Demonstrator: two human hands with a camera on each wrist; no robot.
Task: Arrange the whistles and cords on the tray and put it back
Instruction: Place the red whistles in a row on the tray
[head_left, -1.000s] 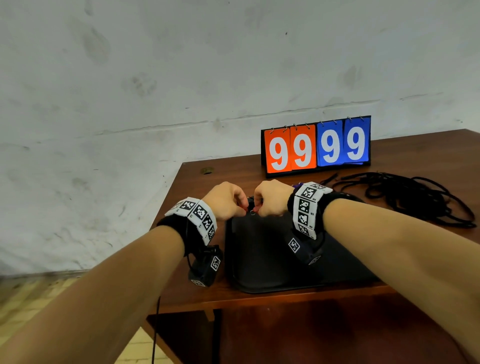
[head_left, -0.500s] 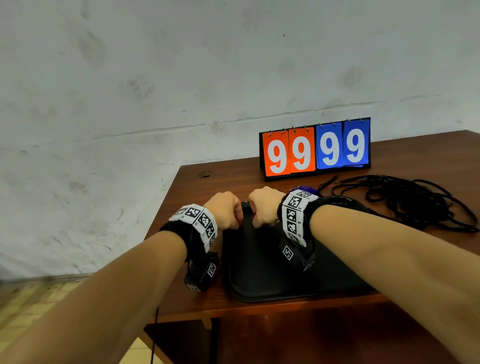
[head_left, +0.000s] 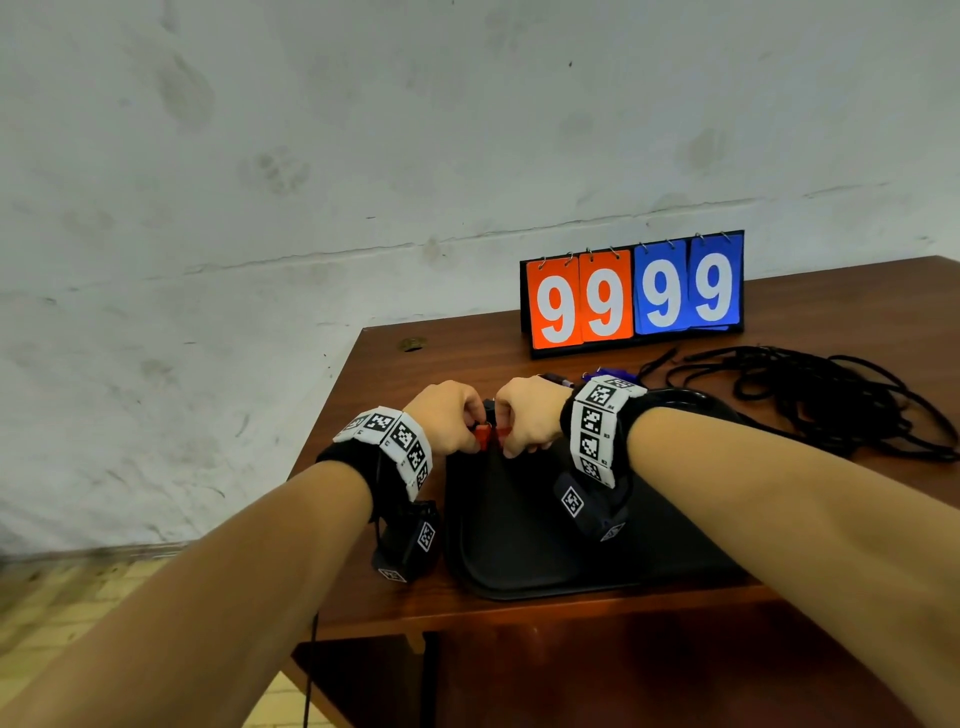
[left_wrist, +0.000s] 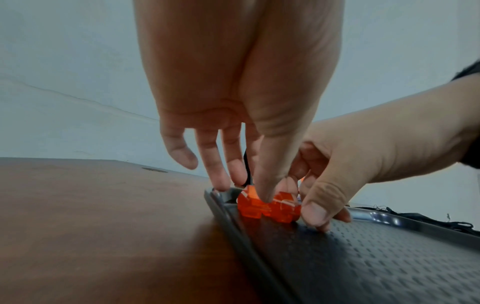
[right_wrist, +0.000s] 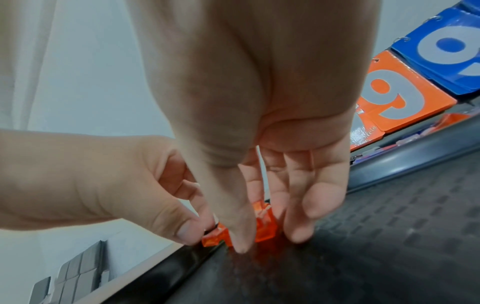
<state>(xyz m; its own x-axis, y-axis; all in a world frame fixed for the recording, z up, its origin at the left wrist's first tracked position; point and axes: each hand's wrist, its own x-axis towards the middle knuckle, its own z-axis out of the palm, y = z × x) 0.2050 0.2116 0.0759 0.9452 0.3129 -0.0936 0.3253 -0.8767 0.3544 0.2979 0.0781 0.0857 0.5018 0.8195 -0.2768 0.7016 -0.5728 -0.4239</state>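
Observation:
An orange see-through whistle (head_left: 484, 434) (left_wrist: 270, 207) (right_wrist: 262, 226) sits in the far left corner of the black tray (head_left: 519, 551) (left_wrist: 376, 257) (right_wrist: 389, 236). My left hand (head_left: 452, 415) (left_wrist: 249, 191) pinches its left end, thumb on top. From the other side my right hand (head_left: 524, 415) (right_wrist: 270, 238) holds it between thumb and fingers, their tips touching the tray floor. A thin black cord (left_wrist: 246, 164) runs up behind my left fingers. A tangle of black cords (head_left: 831, 395) lies on the table to the right. A blue whistle (head_left: 608, 373) peeks out behind my right wrist.
A flip scoreboard (head_left: 634, 296) reading 99 99 stands at the back of the brown table (head_left: 415, 374). The tray reaches almost to the table's front edge. The table's left edge is close to my left wrist, with tiled floor (head_left: 78, 597) below.
Both hands have come down into the tray's far left corner. The orange whistle now shows between them; before, my fingers hid it.

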